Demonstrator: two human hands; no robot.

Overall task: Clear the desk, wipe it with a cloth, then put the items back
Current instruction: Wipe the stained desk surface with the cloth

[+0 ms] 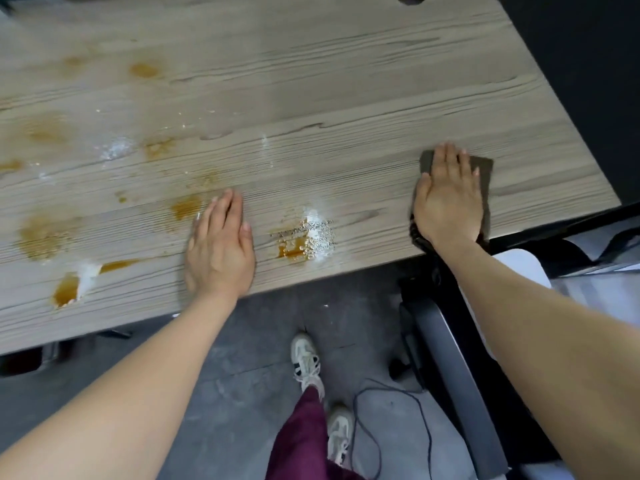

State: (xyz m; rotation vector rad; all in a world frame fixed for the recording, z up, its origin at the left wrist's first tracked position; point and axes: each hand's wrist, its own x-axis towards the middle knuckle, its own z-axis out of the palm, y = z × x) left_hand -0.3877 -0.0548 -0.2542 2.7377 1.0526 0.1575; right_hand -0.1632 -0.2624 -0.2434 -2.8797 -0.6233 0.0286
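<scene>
The cloth [481, 174], dark and folded flat, lies near the right front corner of the worktop [346, 81], pinned under the right hand [446, 199], whose fingers [446, 161] lie straight and spread across it, pressing rather than gripping. The left hand [218, 251] rests flat on bare wood near the front edge, fingers straight, holding nothing, apparently as a brace.

The step in hand looks like the wiping. To do it well, the cloth probably needs to sweep left with steady downward pressure, taking the brown spill with white powder [308, 237] between the hands first, then the amber stains [45, 237] and the powder patch [116, 148] further left. Gathering the powder inward would help keep it off the floor. The left hand sits in the sweep's path and would have to lift.

Below the edge are a chair [457, 375], a black cable [381, 427] and the person's shoes [306, 358].
</scene>
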